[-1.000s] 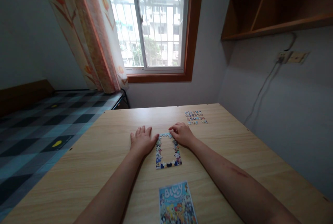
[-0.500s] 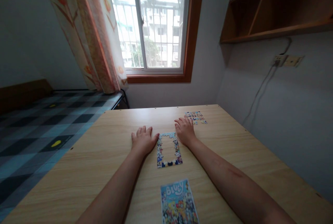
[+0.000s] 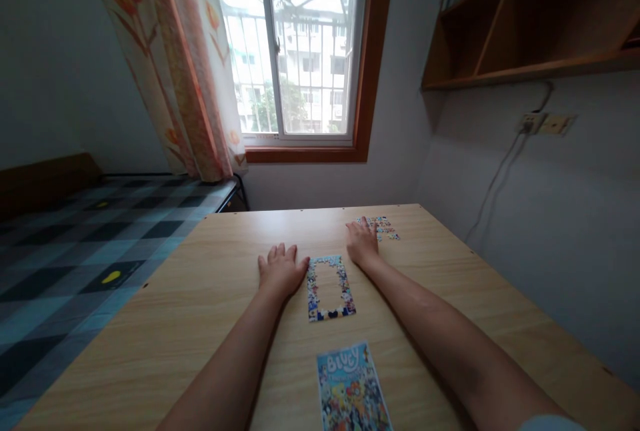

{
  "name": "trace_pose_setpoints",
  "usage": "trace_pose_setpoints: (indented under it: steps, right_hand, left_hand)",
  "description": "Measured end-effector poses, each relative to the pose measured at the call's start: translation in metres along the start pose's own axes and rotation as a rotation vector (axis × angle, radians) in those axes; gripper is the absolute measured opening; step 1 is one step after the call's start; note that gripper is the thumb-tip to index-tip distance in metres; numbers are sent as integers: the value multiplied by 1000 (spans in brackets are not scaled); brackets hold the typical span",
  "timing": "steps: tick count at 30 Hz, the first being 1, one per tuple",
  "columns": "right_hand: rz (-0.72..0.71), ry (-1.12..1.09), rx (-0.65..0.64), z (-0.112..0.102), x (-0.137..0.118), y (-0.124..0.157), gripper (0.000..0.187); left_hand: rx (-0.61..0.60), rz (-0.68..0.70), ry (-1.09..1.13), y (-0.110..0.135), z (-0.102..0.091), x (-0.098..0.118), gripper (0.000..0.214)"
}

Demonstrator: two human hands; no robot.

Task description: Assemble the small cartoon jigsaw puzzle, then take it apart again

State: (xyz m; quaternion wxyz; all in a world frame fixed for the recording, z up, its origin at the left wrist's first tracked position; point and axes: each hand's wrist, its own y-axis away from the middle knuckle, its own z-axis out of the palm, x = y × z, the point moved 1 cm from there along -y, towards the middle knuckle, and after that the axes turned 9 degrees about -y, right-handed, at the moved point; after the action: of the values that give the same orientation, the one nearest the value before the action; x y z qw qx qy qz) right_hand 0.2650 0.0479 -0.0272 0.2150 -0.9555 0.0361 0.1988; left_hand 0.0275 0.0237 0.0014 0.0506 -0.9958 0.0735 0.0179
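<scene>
A rectangular jigsaw frame, only its border assembled, lies on the wooden table. My left hand rests flat on the table with fingers spread, touching the frame's left edge. My right hand reaches past the frame's upper right corner, fingers stretched over a small group of loose puzzle pieces. I cannot see whether a piece is under the fingers. A colourful picture card printed "Bluey" lies near the table's front edge.
A bed with a checked blue and black cover stands left of the table. A window with a patterned curtain is behind. A wooden shelf and a wall socket with a cable are on the right wall.
My right hand left the frame's top edge and moved away and to the right, onto the loose pieces. My left hand stayed flat beside the frame. The view shifted slightly.
</scene>
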Motion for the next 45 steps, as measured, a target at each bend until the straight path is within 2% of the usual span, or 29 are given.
trace_pose_setpoints:
  steps: [9, 14, 19, 23, 27, 34, 45]
  right_hand:
    - [133, 80, 76, 14, 12, -38, 46]
    - [109, 54, 18, 21, 15, -46, 44]
    - [-115, -94, -36, 16, 13, -43, 39]
    - [-219, -225, 17, 9, 14, -34, 39]
    - [-189, -196, 100, 4, 12, -29, 39]
    - [-132, -26, 42, 3, 7, -29, 26]
    - [-165, -59, 1, 3, 9, -31, 24]
  left_hand:
    - [30, 4, 13, -1, 6, -1, 65]
    - [30, 7, 8, 0, 7, 0, 66]
    - [20, 0, 8, 0, 6, 1, 66]
    - [15, 0, 17, 1, 3, 1, 66]
    - [16, 5, 26, 2, 2, 1, 65]
    - [17, 2, 27, 1, 4, 0, 64]
    - [43, 13, 20, 0, 7, -1, 62]
